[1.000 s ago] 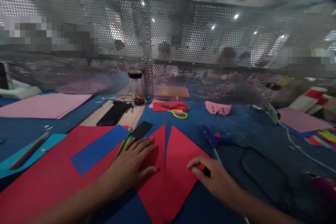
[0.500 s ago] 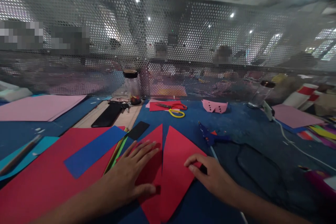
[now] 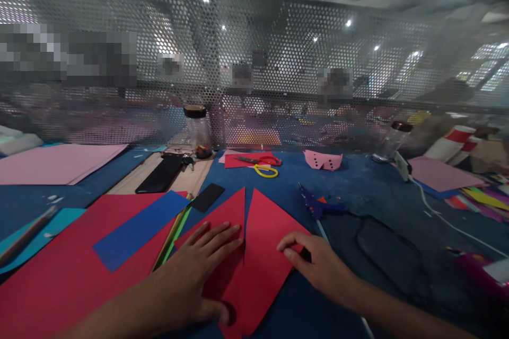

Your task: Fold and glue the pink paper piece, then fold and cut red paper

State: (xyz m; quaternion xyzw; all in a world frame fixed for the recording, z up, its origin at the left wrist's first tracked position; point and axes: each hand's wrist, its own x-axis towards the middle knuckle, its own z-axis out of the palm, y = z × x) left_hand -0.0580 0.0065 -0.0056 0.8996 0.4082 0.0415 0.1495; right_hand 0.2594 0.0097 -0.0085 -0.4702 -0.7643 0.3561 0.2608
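Observation:
In front of me lies a folded sheet of red paper (image 3: 262, 254). Its two flaps meet along a centre line and split apart toward the far points. My left hand (image 3: 207, 259) rests flat on the left flap with its fingers stretched out. At the right edge, my right hand (image 3: 314, 259) is closed, thumb and forefinger bent together on the paper; a dark patch under that hand cannot be made out. A blue glue gun (image 3: 316, 204) lies beyond the right hand. Left of the folded paper are thin yellow and green strips (image 3: 173, 238) and a small black card (image 3: 207, 197).
A large red sheet (image 3: 79, 265) carries a blue strip (image 3: 139, 233) on the left. Farther back are a phone (image 3: 159, 174), a jar (image 3: 198, 132), scissors (image 3: 260, 161) and a pink mask-like cutout (image 3: 323, 159). The glue gun's cord (image 3: 361, 222) loops at right. A perforated metal screen (image 3: 278, 37) stands behind.
My left hand has slid slightly toward me on the left flap, its thumb lower now. The right hand stays at the paper's right edge. The view has shifted slightly.

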